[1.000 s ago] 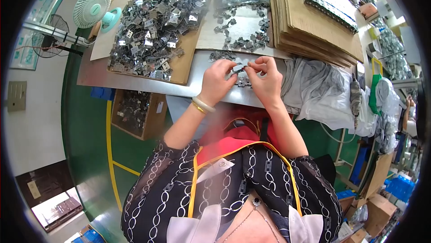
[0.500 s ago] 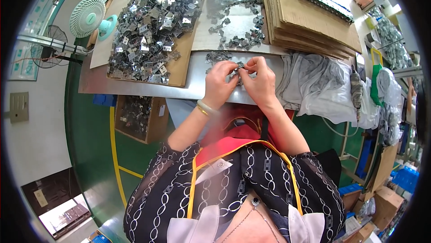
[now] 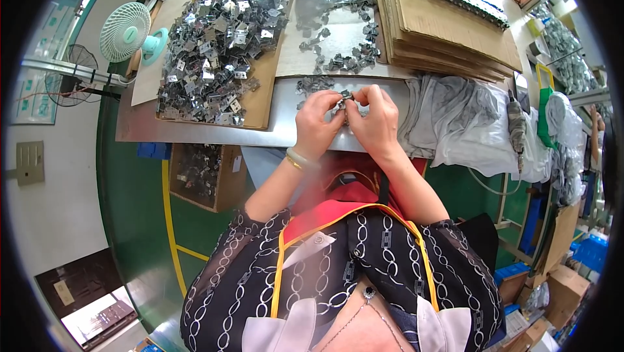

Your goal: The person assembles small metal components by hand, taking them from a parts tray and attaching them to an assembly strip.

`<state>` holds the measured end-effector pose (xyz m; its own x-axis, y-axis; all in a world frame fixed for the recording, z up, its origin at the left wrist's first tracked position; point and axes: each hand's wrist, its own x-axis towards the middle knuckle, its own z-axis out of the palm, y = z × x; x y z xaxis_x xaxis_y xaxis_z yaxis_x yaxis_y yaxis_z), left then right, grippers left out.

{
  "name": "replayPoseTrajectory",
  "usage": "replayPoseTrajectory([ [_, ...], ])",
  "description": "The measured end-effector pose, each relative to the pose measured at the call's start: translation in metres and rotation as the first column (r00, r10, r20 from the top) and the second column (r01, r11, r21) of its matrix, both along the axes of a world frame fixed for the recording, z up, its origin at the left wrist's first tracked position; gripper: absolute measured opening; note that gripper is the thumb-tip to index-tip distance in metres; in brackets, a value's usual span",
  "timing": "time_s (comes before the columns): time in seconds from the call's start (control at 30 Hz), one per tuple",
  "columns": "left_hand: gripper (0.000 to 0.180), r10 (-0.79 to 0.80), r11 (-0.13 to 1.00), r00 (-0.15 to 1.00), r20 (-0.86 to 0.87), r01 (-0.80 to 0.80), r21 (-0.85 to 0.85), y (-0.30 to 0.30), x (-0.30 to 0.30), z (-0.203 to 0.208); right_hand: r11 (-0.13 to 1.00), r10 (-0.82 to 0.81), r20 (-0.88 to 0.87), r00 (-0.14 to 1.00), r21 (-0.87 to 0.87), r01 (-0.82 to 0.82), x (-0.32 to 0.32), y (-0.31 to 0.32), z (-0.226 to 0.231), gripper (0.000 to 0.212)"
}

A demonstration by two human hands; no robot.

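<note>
Since a second ago, both hands have stayed together at the table's near edge, shifting only slightly. The left hand (image 3: 316,122) and right hand (image 3: 376,120) meet fingertip to fingertip, fingers curled closed, pinching one small metal part (image 3: 344,99) between them, just above the grey table (image 3: 195,132). Beyond it lies a small cluster of parts (image 3: 309,85). Further left, a big heap of parts (image 3: 218,40) covers a cardboard sheet (image 3: 263,95). A cardboard stack (image 3: 432,30) sits behind; grey cloth (image 3: 455,124) lies at right

Both hands (image 3: 348,121) drawn nearer table edge, small metal part (image 3: 343,98) pinched.
</note>
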<state>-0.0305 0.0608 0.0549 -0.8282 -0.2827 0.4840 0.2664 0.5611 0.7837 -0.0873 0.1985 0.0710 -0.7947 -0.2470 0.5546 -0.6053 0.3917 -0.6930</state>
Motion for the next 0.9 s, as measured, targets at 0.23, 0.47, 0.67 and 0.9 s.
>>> replayPoseTrajectory([
  [0.23, 0.029, 0.024, 0.998, 0.999, -0.038, -0.026, -0.05, 0.004, -0.001, -0.006, 0.994, 0.003, 0.029, 1.0, 0.113, -0.006, 0.0, 0.001, 0.005, 0.024],
  [0.47, 0.029, 0.047, 0.996, 0.997, -0.066, -0.052, -0.072, 0.005, 0.0, -0.005, 0.984, 0.01, 0.038, 0.999, 0.176, -0.017, 0.0, 0.001, 0.011, 0.02],
  [0.67, 0.031, 0.017, 0.983, 0.993, -0.118, -0.038, -0.182, 0.003, -0.001, -0.005, 0.989, 0.057, 0.042, 0.997, 0.136, -0.062, -0.005, 0.002, 0.006, 0.018],
  [0.9, 0.032, 0.011, 0.991, 0.993, -0.116, -0.026, -0.13, 0.003, 0.0, -0.008, 0.981, 0.128, 0.035, 0.991, 0.145, -0.132, -0.005, 0.005, 0.002, 0.019],
])
